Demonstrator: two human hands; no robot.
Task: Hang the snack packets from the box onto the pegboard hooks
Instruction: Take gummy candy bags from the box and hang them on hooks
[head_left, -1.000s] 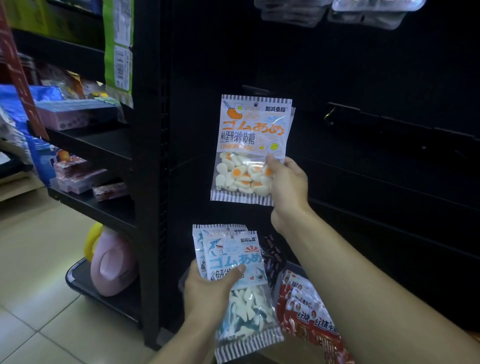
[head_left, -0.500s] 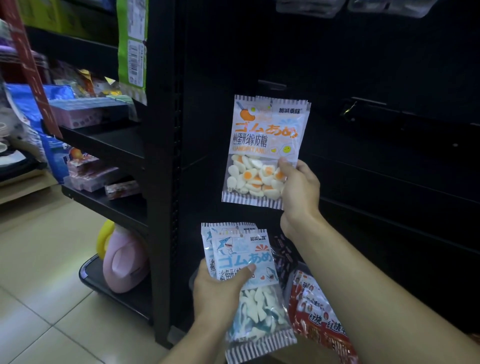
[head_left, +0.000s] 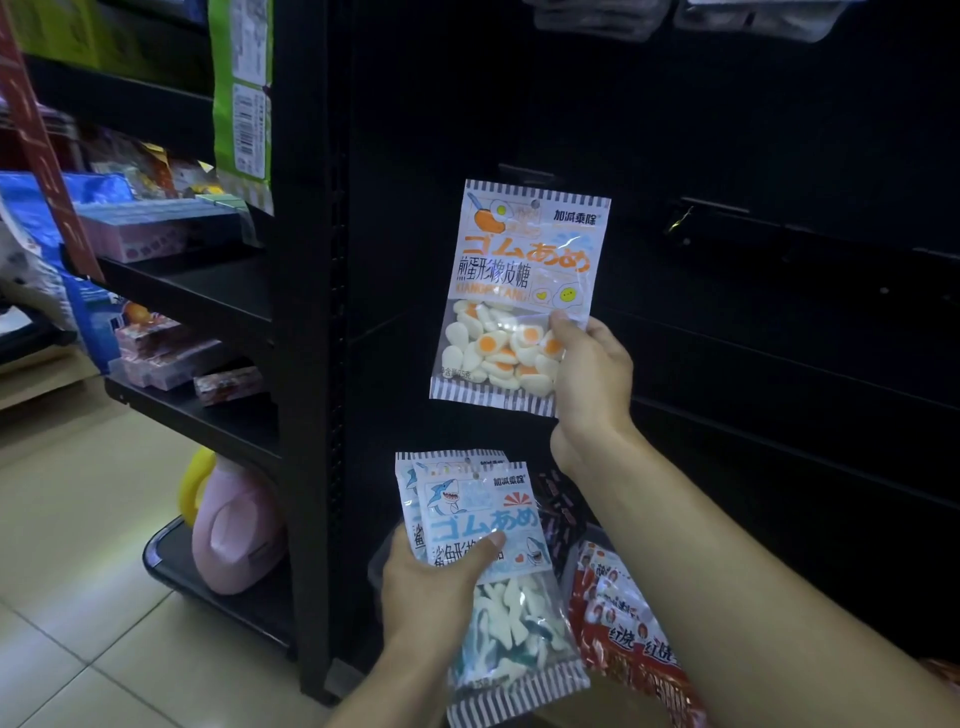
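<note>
My right hand pinches the lower right corner of an orange-lettered packet of fried-egg gummies and holds it upright against the black pegboard. Its hang hole sits just below a dark hook; whether the hook passes through it I cannot tell. Lower down, my left hand grips two stacked blue shark-gummy packets, thumb across the front one. Red snack packets lie in a box at the bottom right, mostly hidden behind my right forearm.
Another hook juts from the pegboard to the right. Clear packets hang at the top. Left of the black upright are shelves with pink boxes and a pink jug near the tiled floor.
The egg-gummy packet and my right hand have shifted slightly right in view as the camera turned. My left hand keeps the same grip on the shark packets.
</note>
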